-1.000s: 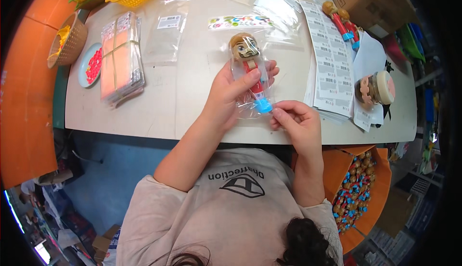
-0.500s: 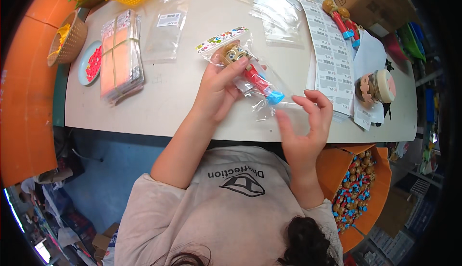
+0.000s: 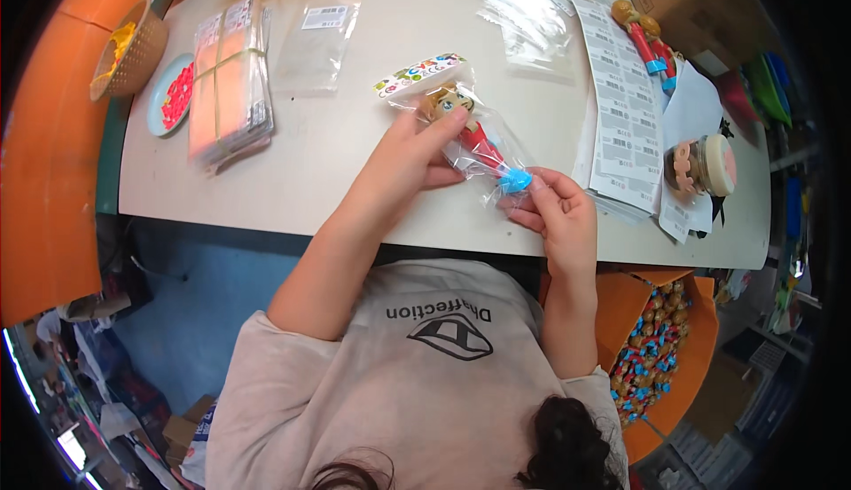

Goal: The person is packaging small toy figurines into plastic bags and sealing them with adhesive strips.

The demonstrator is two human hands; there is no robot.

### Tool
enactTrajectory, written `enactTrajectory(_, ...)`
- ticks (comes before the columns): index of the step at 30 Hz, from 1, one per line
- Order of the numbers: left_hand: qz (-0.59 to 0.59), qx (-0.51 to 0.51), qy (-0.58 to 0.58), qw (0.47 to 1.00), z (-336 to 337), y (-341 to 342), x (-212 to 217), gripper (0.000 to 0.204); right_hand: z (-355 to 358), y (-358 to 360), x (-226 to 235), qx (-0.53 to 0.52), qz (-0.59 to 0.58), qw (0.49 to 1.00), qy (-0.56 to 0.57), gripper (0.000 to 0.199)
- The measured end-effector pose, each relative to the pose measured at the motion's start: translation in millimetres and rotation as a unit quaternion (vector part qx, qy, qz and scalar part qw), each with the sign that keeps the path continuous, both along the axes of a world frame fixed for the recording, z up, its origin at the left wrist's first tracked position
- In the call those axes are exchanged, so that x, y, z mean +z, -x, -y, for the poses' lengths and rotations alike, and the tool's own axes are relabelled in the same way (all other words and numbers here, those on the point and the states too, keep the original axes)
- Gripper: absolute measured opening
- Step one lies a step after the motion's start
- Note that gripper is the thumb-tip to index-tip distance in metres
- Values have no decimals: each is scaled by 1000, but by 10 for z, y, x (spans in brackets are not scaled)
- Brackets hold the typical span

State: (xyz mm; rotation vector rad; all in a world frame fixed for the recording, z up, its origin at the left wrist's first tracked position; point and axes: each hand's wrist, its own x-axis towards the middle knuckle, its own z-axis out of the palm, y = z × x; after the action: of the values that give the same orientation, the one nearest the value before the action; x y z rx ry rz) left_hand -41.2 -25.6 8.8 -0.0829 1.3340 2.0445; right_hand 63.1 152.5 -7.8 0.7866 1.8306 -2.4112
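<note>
A doll-shaped toy (image 3: 483, 145) with a golden-haired head, red body and light-blue base lies inside a clear plastic bag (image 3: 421, 75) with a colourful printed header. My left hand (image 3: 424, 146) is closed around the bag at the toy's head and upper body, thumb on top. At the other end, my right hand (image 3: 557, 206) pinches the bag's plastic beside the blue base. Both hold it tilted above the table's near part, header to the far left and base to the near right.
A banded stack of packaging (image 3: 229, 82) and a plate of small pink pieces (image 3: 170, 95) lie at left. Sticker sheets (image 3: 625, 109), more toys (image 3: 640, 39) and a jar (image 3: 705, 164) occupy the right. An orange bin (image 3: 696, 361) below holds many toys.
My right hand has moved in from beside the bag and closed on its lower end. The view has shifted slightly; my left hand keeps its grip.
</note>
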Motion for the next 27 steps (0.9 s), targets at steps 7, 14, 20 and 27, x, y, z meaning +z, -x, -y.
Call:
enactTrajectory(7, 17, -27, 85, 996, 143, -596, 139, 98, 207, -32, 15, 21, -5, 1000, 2, 24)
enactTrajectory(14, 18, 17, 83, 996, 241, -592, 19, 96, 241, -37, 103, 55, 30, 998, 26, 26)
enactTrajectory(20, -22, 19, 86, 996, 391, -574, 16, 91, 193, -41, 78, 91, 41, 995, -1, 22)
enactTrajectory(27, -24, 51, 32, 998, 437, -640, -63, 87, 224, -41, 91, 73, 18, 997, 4, 18)
